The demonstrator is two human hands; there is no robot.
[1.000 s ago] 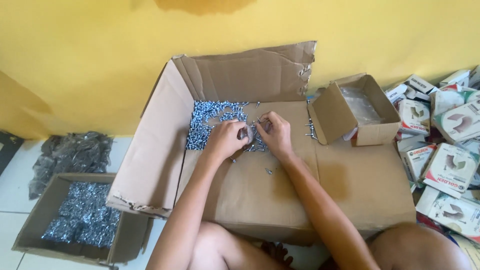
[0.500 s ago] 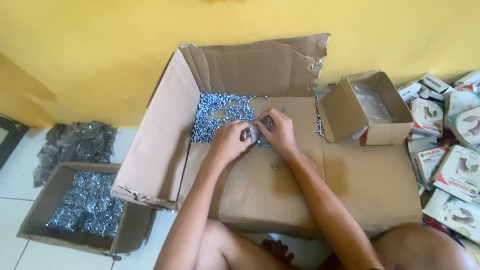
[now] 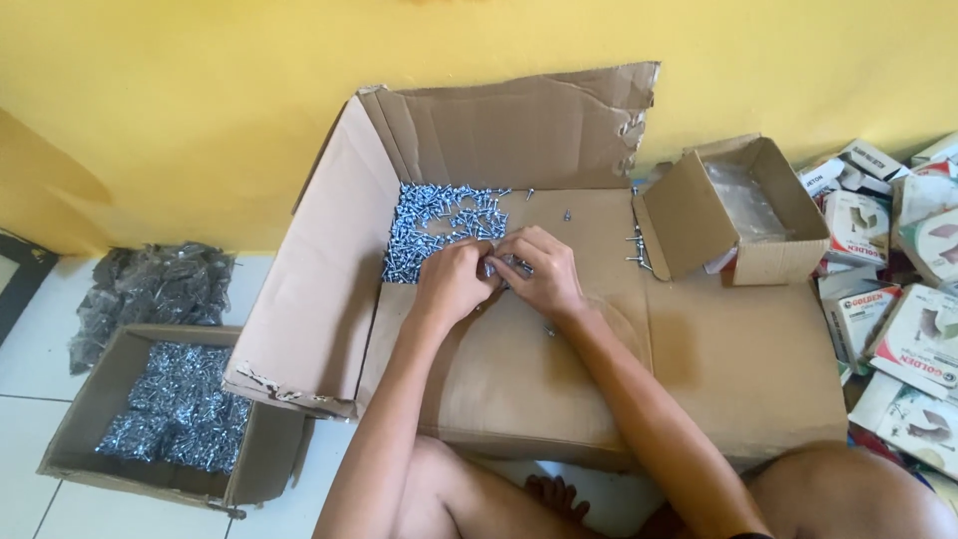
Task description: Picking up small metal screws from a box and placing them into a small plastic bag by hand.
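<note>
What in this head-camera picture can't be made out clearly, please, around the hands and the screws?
- What the left hand and right hand pinch together: hidden by the fingers.
- Screws in the pile: too small to tell their type.
- Dark heap by the wall: too dim to identify.
- Small open box: its contents look clear and glossy, otherwise indistinct.
- Printed packets: cut off by the right edge.

Two hands, the left [image 3: 451, 282] and the right [image 3: 539, 271], are working together; one large flattened cardboard box [image 3: 519, 130] is lying open; two smaller open boxes are sitting nearby, one at the right [image 3: 768, 262] and one at the left [image 3: 70, 439]; screws [image 3: 429, 225] are lying too many to count; nine or so small printed cartons [image 3: 903, 339] are showing at the right.
</note>
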